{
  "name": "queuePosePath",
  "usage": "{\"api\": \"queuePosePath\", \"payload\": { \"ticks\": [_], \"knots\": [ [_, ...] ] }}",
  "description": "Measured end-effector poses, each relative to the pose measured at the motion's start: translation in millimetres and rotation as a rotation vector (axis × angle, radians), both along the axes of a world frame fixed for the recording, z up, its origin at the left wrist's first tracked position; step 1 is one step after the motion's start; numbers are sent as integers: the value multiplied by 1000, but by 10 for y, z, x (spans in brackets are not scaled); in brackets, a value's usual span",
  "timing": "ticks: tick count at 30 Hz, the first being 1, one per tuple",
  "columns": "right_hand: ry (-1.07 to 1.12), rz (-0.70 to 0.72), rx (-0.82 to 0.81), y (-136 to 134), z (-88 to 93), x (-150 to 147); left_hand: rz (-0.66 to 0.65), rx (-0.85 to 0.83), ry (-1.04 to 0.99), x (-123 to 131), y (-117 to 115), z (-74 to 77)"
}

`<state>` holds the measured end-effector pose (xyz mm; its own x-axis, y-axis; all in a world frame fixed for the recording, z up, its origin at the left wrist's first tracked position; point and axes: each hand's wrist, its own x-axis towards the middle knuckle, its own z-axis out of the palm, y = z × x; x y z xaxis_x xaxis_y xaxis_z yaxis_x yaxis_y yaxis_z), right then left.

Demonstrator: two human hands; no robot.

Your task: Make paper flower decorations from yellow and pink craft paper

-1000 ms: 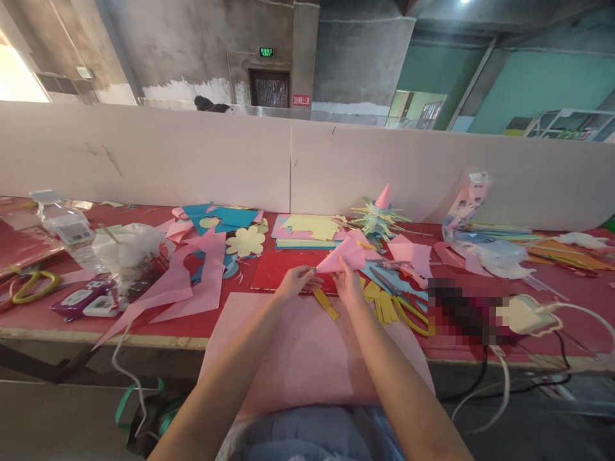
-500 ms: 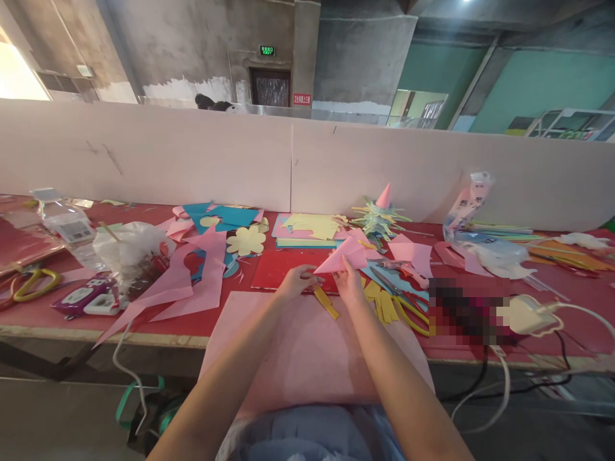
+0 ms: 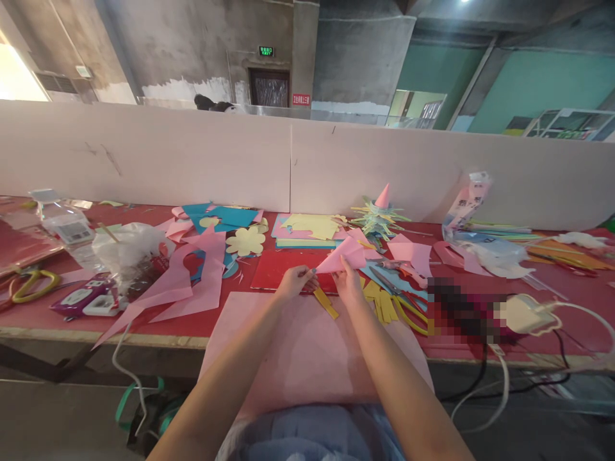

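A pink paper cone lies on its side in the air over the red board, its point toward my left hand. My right hand is closed around the cone's wide end from below, thumb on its near face. At the narrow tip, the fingers of my left hand are pinched together; the very tip is partly hidden there. A yellow paper strip lies below, between my wrists. To the right of my right hand are yellow fringed paper pieces and scissors.
A fringed paper tree with a pink cone top stands behind. Paper sheets and a yellow paper flower lie ahead. Pink scraps, a purple device and a bottle sit left; a white plug with cables is right.
My left fingers have closed in slightly at the cone's tip. The cone and my right hand have hardly moved.
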<state>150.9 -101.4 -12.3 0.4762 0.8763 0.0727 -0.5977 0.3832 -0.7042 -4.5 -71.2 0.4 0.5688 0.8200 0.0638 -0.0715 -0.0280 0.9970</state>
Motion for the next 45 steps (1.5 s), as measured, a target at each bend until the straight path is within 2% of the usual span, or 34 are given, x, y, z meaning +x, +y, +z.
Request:
{"api": "queuePosePath", "payload": {
  "ticks": [9,16,22,26,30,36,41,45],
  "knots": [
    [-144,43,22,-81,161,-181,-33,-5,26,-15,-39,51],
    [-207,104,60,-111,144,-227,-1,-5,17,-9,-27,47],
    [-146,-103,-69,-60,116,-139,10,-7,2,-11,-44,74],
    [-111,-138,-78,-47,94,-81,11,-13,23,-16,-50,83],
    [-109,-119,-34,-59,86,-101,18,62,70,-31,-66,106],
    [-235,-61,-46,-87,100,-181,104,294,137,-55,-76,143],
    [-287,-98,-34,-76,76,-148,166,323,167,-61,-72,145],
    [-284,-121,-47,-73,48,-103,125,309,156,-61,-100,172]
  ]
}}
